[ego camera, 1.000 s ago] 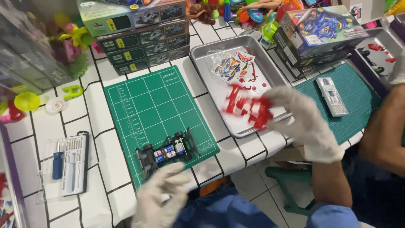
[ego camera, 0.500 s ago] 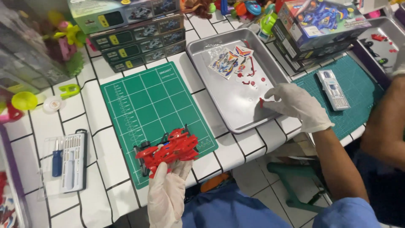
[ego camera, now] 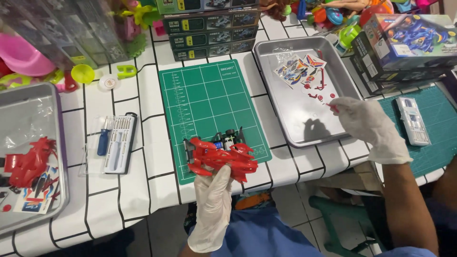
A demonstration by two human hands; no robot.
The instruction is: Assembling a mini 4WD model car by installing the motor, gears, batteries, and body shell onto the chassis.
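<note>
My gloved left hand grips a red toy car body from below, at the near edge of the green cutting mat. The body sits over a black chassis, which peeks out behind it. My gloved right hand reaches over the right side of a metal tray and pinches a small red part at its fingertips. In the tray lie a sticker sheet and a few small red pieces.
A second metal tray at the left holds red plastic parts. A screwdriver set lies left of the mat. Stacked kit boxes stand behind it, another box is at the right, and a clear case rests on a second green mat.
The red body went from my right hand over the tray to my left hand at the mat, over the chassis. My right hand moved back into the tray.
</note>
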